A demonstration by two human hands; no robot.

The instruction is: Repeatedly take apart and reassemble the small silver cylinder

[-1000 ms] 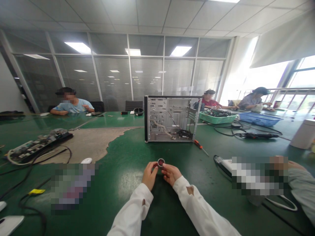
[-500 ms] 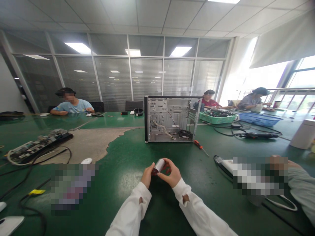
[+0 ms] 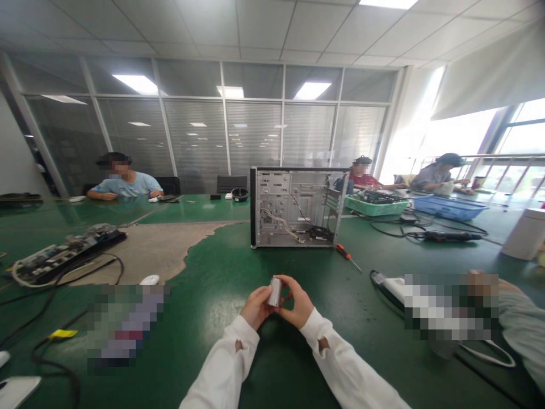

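Note:
A small silver metal cylinder (image 3: 275,291) is held just above the green table between my two hands; its exact kind I cannot make out. My left hand (image 3: 256,305) is closed on its left side, the thumb lying across the metal. From the other side my right hand (image 3: 297,303) grips it, with the fingers curved over its top and the thumb near its lower end. Beyond my hands stands an open computer case (image 3: 298,207), with loose cables inside. A screwdriver (image 3: 349,257) with an orange and black handle lies at the case's right corner.
Left are a circuit-board assembly (image 3: 70,253), black cables and a blurred flat item (image 3: 128,326). On the right, another person's hand (image 3: 483,282) rests by a blurred white object. Green (image 3: 377,207) and blue baskets (image 3: 451,208) stand farther back, near seated people.
The cylinder has turned from a slant to nearly upright, and its dark reddish end is out of sight. My left thumb has shifted onto its side.

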